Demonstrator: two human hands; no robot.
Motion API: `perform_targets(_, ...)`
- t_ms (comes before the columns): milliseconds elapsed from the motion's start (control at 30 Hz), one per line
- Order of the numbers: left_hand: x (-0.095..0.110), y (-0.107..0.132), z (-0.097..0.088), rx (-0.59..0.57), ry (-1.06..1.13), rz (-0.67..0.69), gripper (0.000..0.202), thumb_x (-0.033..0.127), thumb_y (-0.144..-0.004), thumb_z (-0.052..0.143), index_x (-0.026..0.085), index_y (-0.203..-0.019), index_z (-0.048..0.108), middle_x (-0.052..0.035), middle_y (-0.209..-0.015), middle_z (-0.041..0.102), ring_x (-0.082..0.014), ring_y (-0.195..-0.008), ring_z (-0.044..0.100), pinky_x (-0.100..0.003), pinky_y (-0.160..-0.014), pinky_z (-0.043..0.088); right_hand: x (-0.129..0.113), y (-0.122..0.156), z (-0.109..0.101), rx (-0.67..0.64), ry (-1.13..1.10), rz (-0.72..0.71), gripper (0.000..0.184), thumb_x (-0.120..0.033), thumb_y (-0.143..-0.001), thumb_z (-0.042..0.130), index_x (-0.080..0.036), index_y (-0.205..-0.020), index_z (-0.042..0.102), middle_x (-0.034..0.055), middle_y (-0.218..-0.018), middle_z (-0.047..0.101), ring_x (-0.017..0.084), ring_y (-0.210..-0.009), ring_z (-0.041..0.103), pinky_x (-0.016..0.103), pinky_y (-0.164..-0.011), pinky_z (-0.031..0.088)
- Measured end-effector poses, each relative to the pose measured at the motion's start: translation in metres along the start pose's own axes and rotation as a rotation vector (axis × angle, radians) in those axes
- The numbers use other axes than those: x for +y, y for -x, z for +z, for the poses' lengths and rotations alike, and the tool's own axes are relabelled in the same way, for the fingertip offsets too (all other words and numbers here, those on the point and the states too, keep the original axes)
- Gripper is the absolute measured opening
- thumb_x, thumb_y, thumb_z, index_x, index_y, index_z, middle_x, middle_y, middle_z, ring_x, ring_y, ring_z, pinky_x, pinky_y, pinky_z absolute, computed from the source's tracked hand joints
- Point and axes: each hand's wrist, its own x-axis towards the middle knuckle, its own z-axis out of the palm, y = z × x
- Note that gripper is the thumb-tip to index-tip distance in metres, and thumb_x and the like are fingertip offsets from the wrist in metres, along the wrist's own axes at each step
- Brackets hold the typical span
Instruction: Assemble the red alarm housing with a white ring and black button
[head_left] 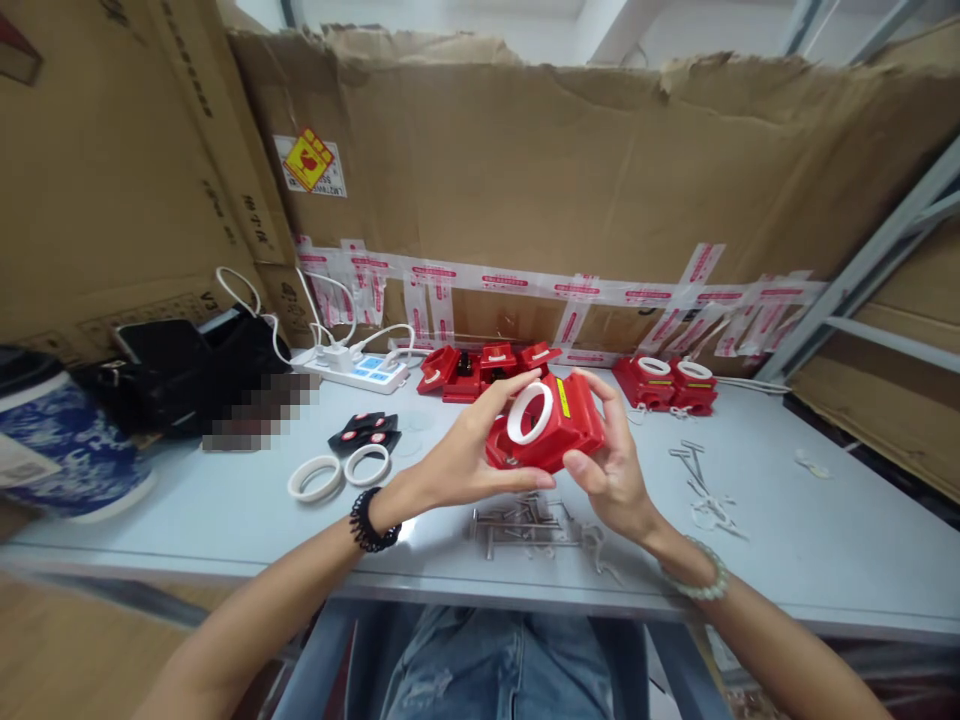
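Between my two hands, above the table, is a red plastic housing [574, 425] with a white ring on its face and a yellow label. My left hand [469, 440] grips its left side, thumb and fingers around it. My right hand [616, 475] holds the right side, with the thumb at the lower front edge. Below them lie several metal T-shaped rods [525, 530] and small loose parts. Two white rings [315, 480] rest left of my left hand, near black pouches [367, 432] with red-and-white round marks.
Red housing parts [465, 385] stand at the back, and two ringed red housings [664, 385] at the right rear. More T-shaped rods [694, 465] lie on the right. A power strip [360, 368] with cables and a blue-white cup [71, 440] are leftward. Cardboard [510, 170] walls the table.
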Motion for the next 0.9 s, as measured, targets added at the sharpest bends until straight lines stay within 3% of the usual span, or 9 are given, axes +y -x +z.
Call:
perform_targets(133,0.001,-0.002,-0.006,-0.011,-0.108,0.032,0.081,0.037,-0.070,0.078,0.024,-0.138,0.037,-0.0123,-0.135,0.052,-0.0261,-0.115,0.056,-0.042,-0.098,0.047,0.002,-0.002,-0.001,-0.059,0.024,0.002,0.070,-0.037,-0.077,0.068,-0.031,-0.133,0.026,0.0098,-0.131,0.055,0.024,-0.114,0.059,0.046,-0.096,0.050)
perform_targets(267,-0.006,-0.006,-0.025,0.058,-0.438,0.025,0.075,0.032,-0.069,0.076,0.024,-0.135,0.041,-0.0105,-0.131,0.055,-0.0278,-0.115,0.054,-0.045,-0.099,0.042,0.015,-0.012,-0.014,-0.041,0.235,-0.043,0.075,-0.036,-0.074,0.070,-0.028,-0.136,0.029,0.0120,-0.143,0.044,0.025,-0.133,0.043,0.048,-0.110,0.035)
perform_targets(400,-0.023,-0.008,-0.043,0.124,-0.895,-0.258,0.071,0.034,-0.075,0.069,0.021,-0.138,0.039,-0.0132,-0.127,0.057,-0.0324,-0.113,0.052,-0.047,-0.094,0.040,0.032,-0.023,-0.036,-0.130,0.726,0.016,0.056,-0.038,-0.078,0.064,-0.022,-0.129,0.045,0.0131,-0.138,0.050,0.030,-0.134,0.040,0.055,-0.111,0.030)
perform_targets(467,-0.032,-0.007,-0.049,0.063,-1.025,-0.413,0.074,0.039,-0.077,0.067,0.018,-0.140,0.036,-0.0160,-0.125,0.058,-0.0342,-0.112,0.054,-0.047,-0.092,0.039,0.039,-0.026,-0.043,-0.244,0.905,0.024,0.050,-0.036,-0.077,0.064,-0.021,-0.122,0.051,0.0125,-0.134,0.054,0.034,-0.139,0.031,0.059,-0.110,0.028)
perform_targets(533,-0.040,-0.005,-0.052,-0.027,-1.074,-0.530,0.075,0.045,-0.079,0.064,0.016,-0.141,0.034,-0.0181,-0.121,0.061,-0.0350,-0.109,0.057,-0.046,-0.092,0.039,0.042,-0.026,-0.047,-0.318,0.993,0.015,0.045,-0.034,-0.077,0.063,-0.022,-0.120,0.053,0.0112,-0.131,0.056,0.035,-0.140,0.028,0.059,-0.109,0.028)
perform_targets(667,-0.050,-0.003,-0.052,-0.175,-1.079,-0.663,0.065,0.053,-0.083,0.057,0.010,-0.129,0.044,-0.0182,-0.103,0.069,-0.0354,-0.100,0.063,-0.044,-0.089,0.041,0.042,-0.024,-0.047,-0.331,1.030,-0.015,0.045,-0.031,-0.080,0.061,-0.022,-0.122,0.050,0.0110,-0.128,0.057,0.031,-0.127,0.045,0.052,-0.105,0.035)
perform_targets(767,-0.054,-0.002,-0.048,-0.204,-1.074,-0.677,0.060,0.057,-0.085,0.053,0.011,-0.122,0.047,-0.0178,-0.099,0.070,-0.0343,-0.099,0.064,-0.042,-0.087,0.043,0.041,-0.023,-0.045,-0.333,1.008,0.005,0.041,-0.030,-0.079,0.062,-0.020,-0.117,0.050,0.0113,-0.117,0.060,0.027,-0.110,0.054,0.047,-0.097,0.042)
perform_targets(900,-0.056,-0.001,-0.042,-0.195,-1.049,-0.682,0.063,0.060,-0.084,0.051,0.013,-0.126,0.042,-0.0182,-0.108,0.068,-0.0335,-0.103,0.063,-0.039,-0.082,0.045,0.042,-0.024,-0.044,-0.334,1.019,0.039,0.022,-0.024,-0.077,0.064,-0.021,-0.096,0.053,0.0071,-0.099,0.062,0.023,-0.095,0.054,0.041,-0.086,0.045)
